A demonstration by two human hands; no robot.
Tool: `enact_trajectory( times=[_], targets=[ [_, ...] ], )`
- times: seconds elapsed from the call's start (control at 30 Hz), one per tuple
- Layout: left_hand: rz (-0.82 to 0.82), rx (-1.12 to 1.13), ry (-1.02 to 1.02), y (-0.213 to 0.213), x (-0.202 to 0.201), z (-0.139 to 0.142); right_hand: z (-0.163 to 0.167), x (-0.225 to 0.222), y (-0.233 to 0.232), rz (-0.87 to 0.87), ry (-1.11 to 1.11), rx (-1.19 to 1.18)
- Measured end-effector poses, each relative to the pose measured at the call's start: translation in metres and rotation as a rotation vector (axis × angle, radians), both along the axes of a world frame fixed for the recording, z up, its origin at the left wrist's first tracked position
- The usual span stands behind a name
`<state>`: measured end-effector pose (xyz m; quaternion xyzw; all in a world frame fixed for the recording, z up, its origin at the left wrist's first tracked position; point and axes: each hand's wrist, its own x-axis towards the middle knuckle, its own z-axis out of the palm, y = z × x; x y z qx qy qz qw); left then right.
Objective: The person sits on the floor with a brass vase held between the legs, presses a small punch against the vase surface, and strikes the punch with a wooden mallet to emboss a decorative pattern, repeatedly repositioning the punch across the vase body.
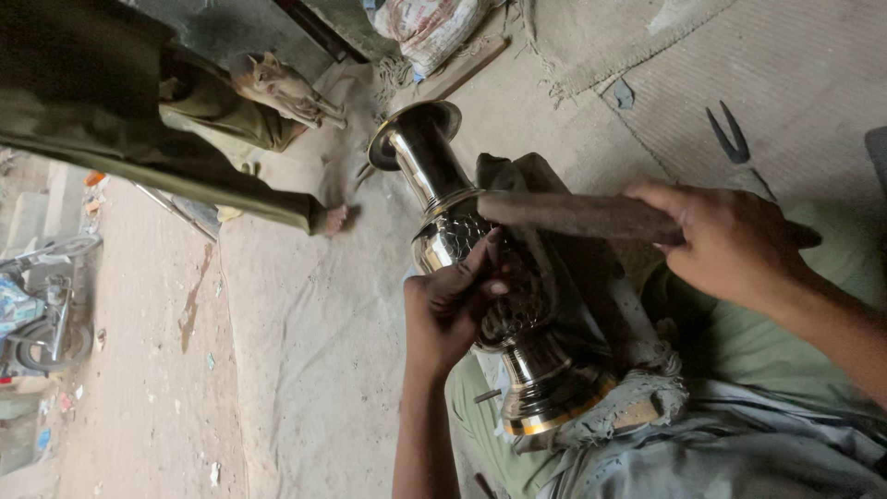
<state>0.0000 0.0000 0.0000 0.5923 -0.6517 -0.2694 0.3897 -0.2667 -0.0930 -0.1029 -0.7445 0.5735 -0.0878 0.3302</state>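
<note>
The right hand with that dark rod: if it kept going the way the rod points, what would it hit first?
Probably the shiny metal vase: the dark rod in the right hand already reaches its neck, just above the left hand.

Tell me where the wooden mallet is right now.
In the head view, right of centre: the wooden mallet is gripped by the right hand, its end against the shiny metal vase.

Far left of you, another person's olive sleeve (139, 139) reaches across the dusty floor (305, 351). Beside it a small tan animal (282, 88) rests near the wall. A printed sack (430, 28) lies at the far edge, with a wooden stick (467, 69) just beside it. To your far right a dark two-pronged tool (730, 134) lies on woven matting (795, 83). A motorbike (42, 305) stands at the left edge.
</note>
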Motion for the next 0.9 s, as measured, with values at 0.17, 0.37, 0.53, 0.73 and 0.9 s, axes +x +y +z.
enact_trajectory(
  times=[0.17,0.37,0.53,0.73,0.9],
  targets=[
    [-0.097,-0.072,-0.077,-0.003,0.004,-0.001,-0.01,-0.005,0.006,-0.013,-0.463,-0.164],
    [-0.156,0.299,0.484,-0.008,0.01,0.004,-0.019,-0.011,0.04,-0.182,-0.439,-0.168],
    [-0.422,0.086,-0.043,-0.011,0.017,0.011,-0.042,-0.001,0.068,-0.216,-0.653,-0.43],
    [-0.169,0.044,-0.081,-0.009,0.02,0.013,-0.037,0.01,0.057,-0.202,-0.123,-0.015],
    [-0.254,0.061,-0.019,-0.006,0.029,0.013,-0.02,0.018,0.054,-0.269,-0.464,-0.144]
  ],
)
